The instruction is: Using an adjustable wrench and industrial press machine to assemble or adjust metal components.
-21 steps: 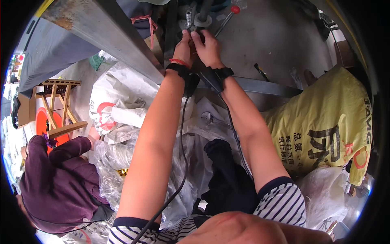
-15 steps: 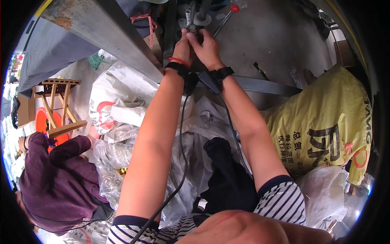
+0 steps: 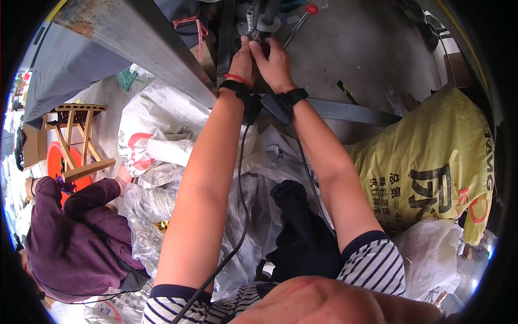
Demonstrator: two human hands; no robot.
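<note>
Both arms stretch forward to a metal machine fixture at the top of the view. My left hand and my right hand meet there, fingertips closed together at a small metal piece, whose kind is too small to tell. Just beyond the fingers stand a coil spring on a post and a thick dark rod with a pale collar. A lever with a red ball knob slants up beside my right hand. The fingers partly hide what they hold.
A metal frame bar slants in from the upper left; another crossbar runs below my wrists. White sacks, a full yellow sack and dark cloth lie around. At left, a person in purple bends near a wooden stool.
My hands stay at the same spot on the fixture, with only a slight shift of the wrists and right forearm to the left. The person in purple has moved slightly.
</note>
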